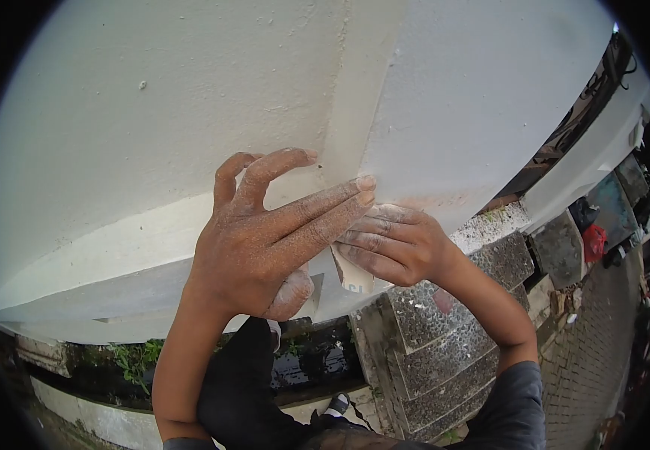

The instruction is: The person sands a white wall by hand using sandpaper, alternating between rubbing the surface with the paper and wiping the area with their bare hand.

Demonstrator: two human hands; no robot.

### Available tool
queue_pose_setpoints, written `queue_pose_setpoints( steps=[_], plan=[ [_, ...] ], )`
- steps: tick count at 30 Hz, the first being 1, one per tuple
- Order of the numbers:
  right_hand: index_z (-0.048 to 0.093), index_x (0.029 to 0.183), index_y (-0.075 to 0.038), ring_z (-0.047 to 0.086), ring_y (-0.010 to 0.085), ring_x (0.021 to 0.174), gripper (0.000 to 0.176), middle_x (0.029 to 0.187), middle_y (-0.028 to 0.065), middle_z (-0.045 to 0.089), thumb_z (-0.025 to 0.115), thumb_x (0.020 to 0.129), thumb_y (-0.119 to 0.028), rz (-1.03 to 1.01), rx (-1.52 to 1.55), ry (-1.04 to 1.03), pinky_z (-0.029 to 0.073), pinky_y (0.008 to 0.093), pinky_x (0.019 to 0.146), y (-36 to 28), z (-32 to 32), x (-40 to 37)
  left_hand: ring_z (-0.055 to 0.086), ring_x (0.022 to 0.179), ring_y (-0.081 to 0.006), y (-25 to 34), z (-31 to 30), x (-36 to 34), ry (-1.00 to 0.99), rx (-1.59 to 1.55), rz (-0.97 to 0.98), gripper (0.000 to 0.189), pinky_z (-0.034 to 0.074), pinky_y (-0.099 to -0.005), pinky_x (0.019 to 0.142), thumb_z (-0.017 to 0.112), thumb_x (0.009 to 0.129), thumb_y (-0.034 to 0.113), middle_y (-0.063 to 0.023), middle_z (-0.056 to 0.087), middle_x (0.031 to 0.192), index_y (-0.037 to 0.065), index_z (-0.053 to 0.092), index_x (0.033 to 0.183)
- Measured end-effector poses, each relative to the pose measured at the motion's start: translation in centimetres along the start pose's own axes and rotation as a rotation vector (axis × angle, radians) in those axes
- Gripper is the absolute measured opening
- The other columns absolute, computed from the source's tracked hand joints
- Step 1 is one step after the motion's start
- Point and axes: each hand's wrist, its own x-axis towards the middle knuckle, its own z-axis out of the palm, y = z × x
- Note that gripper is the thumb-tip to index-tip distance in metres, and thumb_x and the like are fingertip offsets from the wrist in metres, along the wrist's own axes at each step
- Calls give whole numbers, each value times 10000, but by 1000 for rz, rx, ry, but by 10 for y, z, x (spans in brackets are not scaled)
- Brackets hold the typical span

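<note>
A pale wall (212,90) with a vertical corner strip fills the upper view. Dust covers both hands. My left hand (265,232) has its fingers spread, two of them stretched to the corner strip, their tips beside the other hand's fingers. The thumb points down near the wall's lower edge. My right hand (396,244) presses a piece of sandpaper (356,279), pale on its back with faint printing, against the wall's corner. Its fingers lie together over the sheet, whose lower end sticks out below them.
Below the wall runs a ditch (321,367) with dark water and green plants (137,360). Rough concrete slabs (452,337) lie at the lower right, beside a paved path (588,352). A red plastic bag (594,243) is at the far right. My shoe (337,405) shows at the bottom.
</note>
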Motion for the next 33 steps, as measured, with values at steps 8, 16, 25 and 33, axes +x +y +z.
queue_pose_setpoints(
  steps=[8, 16, 25, 33],
  plan=[
    [649, 891, -96, 616, 169, 1050, 136, 1068, 55, 668, 609, 768, -138, 84, -9, 61, 486, 357, 935, -2, 1, -4, 467, 1155, -304, 2, -1, 4, 25, -47, -12, 746, 276, -480, 985, 473, 444, 214, 22, 631, 1191, 174, 636, 1171],
    [650, 861, -91, 609, 183, 1072, 108, 1096, 56, 660, 622, 771, -145, 110, -53, 77, 489, 362, 925, 6, -11, -24, 478, 1143, -293, 5, -4, 6, -4, -41, -40, 751, 289, -470, 980, 497, 421, 224, 35, 630, 1194, 184, 648, 1155],
    [653, 882, -83, 589, 157, 1100, 148, 1117, 33, 651, 596, 756, -136, 225, -77, 119, 469, 353, 961, 7, -13, -42, 494, 1119, -363, 4, -8, 8, 16, -115, 0, 557, 305, -485, 962, 398, 649, 191, -92, 656, 1126, 58, 638, 1134],
    [635, 899, -64, 633, 217, 1020, 167, 1061, 82, 665, 649, 736, -98, 207, -30, 183, 477, 389, 951, 4, 0, -50, 502, 1096, -381, 0, -5, 1, 77, -124, 44, 506, 348, -505, 953, 386, 723, 210, -132, 667, 1080, 28, 635, 1124]
  ],
)
